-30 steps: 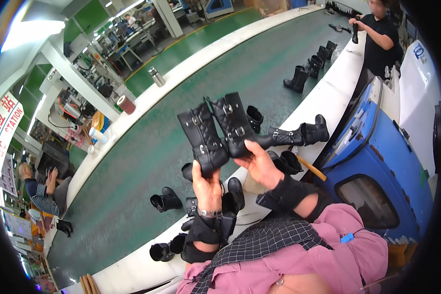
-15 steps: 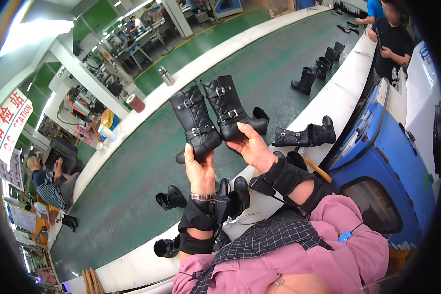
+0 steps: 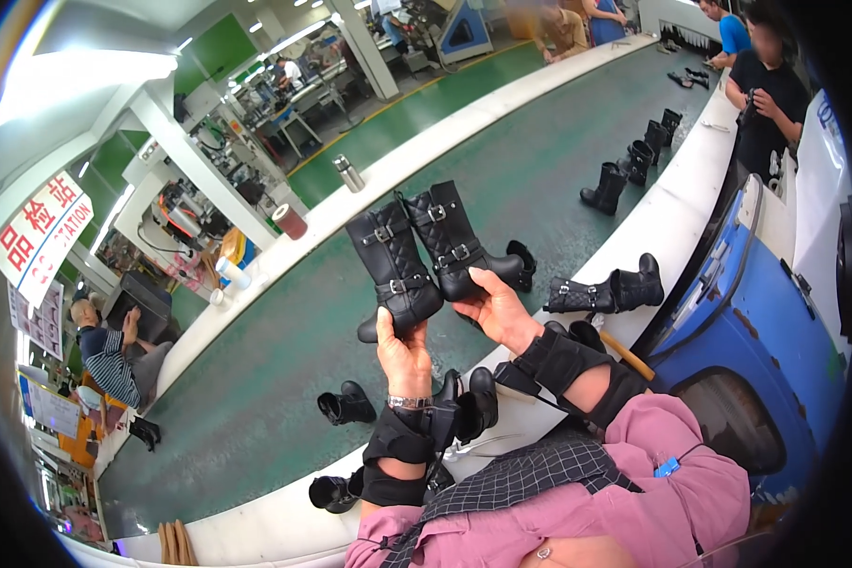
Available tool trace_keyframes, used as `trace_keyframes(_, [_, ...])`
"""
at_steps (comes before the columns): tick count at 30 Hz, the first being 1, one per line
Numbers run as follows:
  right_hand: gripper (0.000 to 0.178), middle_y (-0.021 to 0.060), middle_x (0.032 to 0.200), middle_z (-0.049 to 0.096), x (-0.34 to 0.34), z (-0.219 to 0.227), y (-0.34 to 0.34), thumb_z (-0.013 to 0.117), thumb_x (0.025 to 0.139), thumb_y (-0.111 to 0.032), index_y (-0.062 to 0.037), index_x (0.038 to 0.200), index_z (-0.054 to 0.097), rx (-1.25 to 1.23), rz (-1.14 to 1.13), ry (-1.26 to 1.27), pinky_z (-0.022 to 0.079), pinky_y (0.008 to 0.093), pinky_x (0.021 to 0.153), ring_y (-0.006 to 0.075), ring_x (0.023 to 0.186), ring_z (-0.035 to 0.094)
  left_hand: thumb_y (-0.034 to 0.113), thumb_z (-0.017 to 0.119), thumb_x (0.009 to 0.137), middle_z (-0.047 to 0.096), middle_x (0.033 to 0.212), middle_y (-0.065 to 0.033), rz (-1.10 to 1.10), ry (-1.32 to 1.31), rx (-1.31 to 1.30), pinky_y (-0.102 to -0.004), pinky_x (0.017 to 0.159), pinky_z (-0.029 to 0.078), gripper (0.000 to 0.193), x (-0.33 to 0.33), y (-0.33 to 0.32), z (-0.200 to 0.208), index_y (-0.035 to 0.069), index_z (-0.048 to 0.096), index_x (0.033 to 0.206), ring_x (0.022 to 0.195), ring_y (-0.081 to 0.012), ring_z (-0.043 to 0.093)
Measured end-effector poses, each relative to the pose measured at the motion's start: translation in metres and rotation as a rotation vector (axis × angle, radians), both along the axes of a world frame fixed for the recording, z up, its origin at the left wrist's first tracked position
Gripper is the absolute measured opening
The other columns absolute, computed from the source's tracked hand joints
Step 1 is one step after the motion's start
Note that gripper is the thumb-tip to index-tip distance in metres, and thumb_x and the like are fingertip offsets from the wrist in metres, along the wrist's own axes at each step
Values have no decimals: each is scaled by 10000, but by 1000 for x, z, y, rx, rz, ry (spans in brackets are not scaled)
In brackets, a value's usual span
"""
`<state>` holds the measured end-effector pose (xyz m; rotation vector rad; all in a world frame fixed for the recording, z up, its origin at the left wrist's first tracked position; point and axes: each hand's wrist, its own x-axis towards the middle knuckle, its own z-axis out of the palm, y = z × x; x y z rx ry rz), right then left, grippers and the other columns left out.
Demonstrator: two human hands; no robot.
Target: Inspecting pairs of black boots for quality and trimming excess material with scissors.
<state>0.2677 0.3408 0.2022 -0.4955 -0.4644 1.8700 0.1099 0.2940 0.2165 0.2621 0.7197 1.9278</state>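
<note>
Side by side above the green conveyor belt, I hold two black buckled boots with quilted shafts, their tops pointing away from me. My left hand is closed round the foot end of the left boot, thumb on its near side. The right boot is gripped near its foot by my right hand, with the thumb across it. The two shafts lean together and seem to touch. Under my hands, fingers behind the boots are hidden.
A wooden-handled tool and a pair of boots lie on the white ledge at right. More boots stand farther along the belt. A steel flask is on the far ledge. Co-workers stand at far right.
The whole view has shifted, so the scene sits lower and farther right. Both boots stay in my hands, held much as before. The far-right co-worker's hands have moved.
</note>
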Motion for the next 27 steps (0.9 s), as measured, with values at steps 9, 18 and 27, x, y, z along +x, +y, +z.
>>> trace_keyframes(9, [341,60,1053,652,-5,-7,3,698,846,-278,-96,1117,602,36,63,9,560,368,833,179,970,639,282,663,897,636,1111,-120,41,-2,42,-416,873,563,391,-5,-9,-9,5,552,1151,988,-252,656])
trace_keyframes(18, [346,54,1057,646,-12,-15,0,698,844,-272,-104,1127,591,53,78,13,562,373,829,179,980,635,268,648,906,643,1106,-125,58,-22,52,-409,854,575,369,-11,-12,-16,2,555,1145,981,-259,662])
trace_keyframes(27, [338,51,1045,658,-18,-21,1,696,847,-278,-104,1121,602,45,90,-14,568,364,819,175,959,646,268,638,913,642,1101,-118,76,-28,33,-396,830,584,362,-15,-14,-23,3,552,1144,974,-254,663])
